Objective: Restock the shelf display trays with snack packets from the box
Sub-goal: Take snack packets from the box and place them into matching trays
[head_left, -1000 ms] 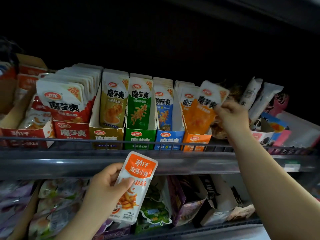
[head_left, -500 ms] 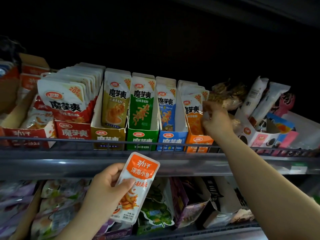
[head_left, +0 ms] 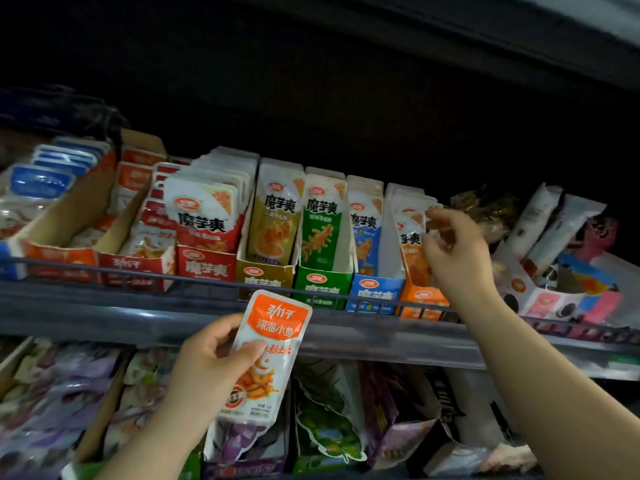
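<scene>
Just the head view for this one. The person's left hand [head_left: 211, 368] is down low in front of the shelf edge [head_left: 104, 317], thumb across the front and fingers curled behind a fish snack packet [head_left: 268, 355] with an orange top. It's held more or less upright, leaning a bit right, its top overlapping the wire rail [head_left: 138, 271]. Up on the shelf there's a row of display trays packed side by side: red tray [head_left: 206, 268], mustard tray [head_left: 263, 275], green tray [head_left: 322, 282], blue tray [head_left: 375, 292], and the orange tray [head_left: 422, 299] at the right end, all with packets standing in them. The right hand [head_left: 453, 251] is raised at that orange tray, fingertips up by the tops of the orange packets [head_left: 410, 237] in it. The fingers are loosely bent and blurry, so no telling if they're pinching a packet or only touching it. Left of the red one sits a red-orange tray [head_left: 135, 268] with the same logo as the held packet. Right of the orange tray some white stick packs [head_left: 540, 216] lean back. On the lower shelf there are purple and green bags [head_left: 329, 420].
</scene>
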Available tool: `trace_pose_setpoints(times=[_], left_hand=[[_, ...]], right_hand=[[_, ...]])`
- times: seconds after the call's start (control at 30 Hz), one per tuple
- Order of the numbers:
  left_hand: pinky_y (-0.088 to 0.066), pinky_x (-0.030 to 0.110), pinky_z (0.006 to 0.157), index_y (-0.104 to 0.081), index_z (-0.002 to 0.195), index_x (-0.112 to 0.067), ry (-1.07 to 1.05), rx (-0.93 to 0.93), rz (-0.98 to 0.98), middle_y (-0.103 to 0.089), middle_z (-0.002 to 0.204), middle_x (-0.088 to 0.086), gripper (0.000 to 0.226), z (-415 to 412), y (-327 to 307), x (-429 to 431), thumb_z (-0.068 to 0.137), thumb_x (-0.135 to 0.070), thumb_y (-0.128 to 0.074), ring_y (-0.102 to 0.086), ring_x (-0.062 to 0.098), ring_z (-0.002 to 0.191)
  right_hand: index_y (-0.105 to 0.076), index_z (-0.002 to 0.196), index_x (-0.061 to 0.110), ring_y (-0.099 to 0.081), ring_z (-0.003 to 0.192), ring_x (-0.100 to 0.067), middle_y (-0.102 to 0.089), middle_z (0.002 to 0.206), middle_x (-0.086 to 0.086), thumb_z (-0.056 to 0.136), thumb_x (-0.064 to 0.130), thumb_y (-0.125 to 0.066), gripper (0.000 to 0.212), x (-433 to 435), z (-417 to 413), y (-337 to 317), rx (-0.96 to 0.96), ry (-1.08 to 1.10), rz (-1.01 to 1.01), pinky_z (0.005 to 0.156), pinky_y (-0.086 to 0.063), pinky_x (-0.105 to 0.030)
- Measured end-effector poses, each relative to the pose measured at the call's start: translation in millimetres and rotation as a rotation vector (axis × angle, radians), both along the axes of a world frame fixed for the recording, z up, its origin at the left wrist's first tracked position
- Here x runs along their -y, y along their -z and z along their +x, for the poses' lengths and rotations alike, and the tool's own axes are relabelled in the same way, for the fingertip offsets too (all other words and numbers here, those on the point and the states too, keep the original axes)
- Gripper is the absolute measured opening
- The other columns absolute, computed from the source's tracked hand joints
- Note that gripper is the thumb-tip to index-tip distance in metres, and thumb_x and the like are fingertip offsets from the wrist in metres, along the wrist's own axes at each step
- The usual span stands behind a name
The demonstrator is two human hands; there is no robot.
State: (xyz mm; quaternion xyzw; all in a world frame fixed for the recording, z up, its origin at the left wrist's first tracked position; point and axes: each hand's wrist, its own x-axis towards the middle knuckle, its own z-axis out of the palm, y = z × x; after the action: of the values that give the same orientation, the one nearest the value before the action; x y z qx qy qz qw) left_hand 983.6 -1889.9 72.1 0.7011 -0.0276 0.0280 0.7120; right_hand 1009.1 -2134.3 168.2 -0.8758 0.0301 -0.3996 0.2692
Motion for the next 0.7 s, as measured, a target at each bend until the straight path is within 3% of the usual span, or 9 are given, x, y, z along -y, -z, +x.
trace_pose_setpoints(times=[0.13, 0.27, 0.37, 0.47, 0.57, 0.63, 0.7], left_hand=[[-0.047, 0.020, 0.053, -0.062, 0.075, -0.029, -0.047, 0.021, -0.060, -0.069, 0.060, -0.016, 0.030, -3.3, -3.2, -18.3, 0.078, 0.001, -0.064, -0.065, 0.005, 0.055], [-0.049, 0.013, 0.048, -0.061, 0.076, -0.025, -0.113, 0.060, -0.094, -0.069, 0.060, -0.014, 0.028, -4.2, -4.5, -40.4, 0.076, 0.002, -0.066, -0.065, 0.002, 0.056], [-0.046, 0.011, 0.047, -0.056, 0.071, -0.017, -0.244, 0.091, -0.070, -0.065, 0.063, -0.004, 0.022, -1.2, -5.3, -58.8, 0.073, 0.000, -0.070, -0.061, 0.009, 0.057], [-0.046, 0.018, 0.047, -0.051, 0.065, -0.013, -0.343, 0.092, -0.113, -0.062, 0.061, 0.003, 0.024, -0.1, -9.2, -81.2, 0.073, -0.001, -0.071, -0.058, 0.015, 0.056], [-0.045, 0.022, 0.050, -0.051, 0.063, -0.012, -0.400, 0.119, -0.113, -0.061, 0.061, 0.004, 0.024, -2.4, -13.8, -100.6, 0.073, -0.004, -0.072, -0.056, 0.016, 0.055], [-0.046, 0.025, 0.052, -0.053, 0.063, -0.011, -0.432, 0.132, -0.114, -0.062, 0.061, 0.006, 0.022, -3.2, -15.5, -110.4, 0.073, -0.005, -0.072, -0.057, 0.017, 0.055], [-0.048, 0.032, 0.055, -0.053, 0.062, -0.011, -0.457, 0.134, -0.123, -0.063, 0.060, 0.007, 0.022, -2.5, -16.6, -119.2, 0.073, -0.005, -0.072, -0.059, 0.019, 0.056]], right_hand=[[-0.057, 0.110, 0.017, -0.044, 0.070, 0.003, -0.049, 0.084, 0.015, 0.088, 0.010, -0.055, 0.023, -52.4, -8.8, -13.4, -0.063, -0.214, -0.087, 0.059, -0.038, -0.007], [-0.056, 0.113, 0.020, -0.047, 0.078, 0.003, -0.050, 0.092, 0.021, 0.087, 0.019, -0.057, 0.026, -115.4, -16.4, -13.3, -0.295, -0.526, -0.242, 0.069, -0.037, 0.001], [-0.052, 0.122, 0.018, -0.048, 0.092, 0.001, -0.053, 0.106, 0.012, 0.087, 0.022, -0.060, 0.037, -154.9, -12.1, -5.8, -0.394, -0.659, -0.313, 0.074, -0.037, -0.002], [-0.056, 0.118, 0.014, -0.051, 0.091, -0.002, -0.055, 0.100, 0.010, 0.087, 0.017, -0.060, 0.032, -185.9, -0.9, -1.0, -0.451, -0.725, -0.302, 0.076, -0.041, -0.006], [-0.062, 0.104, 0.012, -0.059, 0.089, -0.012, -0.062, 0.097, 0.003, 0.086, 0.012, -0.061, 0.018, -212.4, 8.3, 2.0, -0.533, -0.804, -0.198, 0.082, -0.049, -0.023], [-0.060, 0.088, 0.016, -0.060, 0.085, -0.012, -0.061, 0.087, 0.005, 0.085, 0.013, -0.061, 0.005, -228.9, 12.0, 2.1, -0.561, -0.828, -0.182, 0.080, -0.049, -0.027], [-0.054, 0.073, 0.019, -0.056, 0.071, -0.009, -0.057, 0.075, 0.006, 0.085, 0.013, -0.062, 0.015, -241.8, 16.2, 1.1, -0.575, -0.840, -0.150, 0.074, -0.048, -0.026]])
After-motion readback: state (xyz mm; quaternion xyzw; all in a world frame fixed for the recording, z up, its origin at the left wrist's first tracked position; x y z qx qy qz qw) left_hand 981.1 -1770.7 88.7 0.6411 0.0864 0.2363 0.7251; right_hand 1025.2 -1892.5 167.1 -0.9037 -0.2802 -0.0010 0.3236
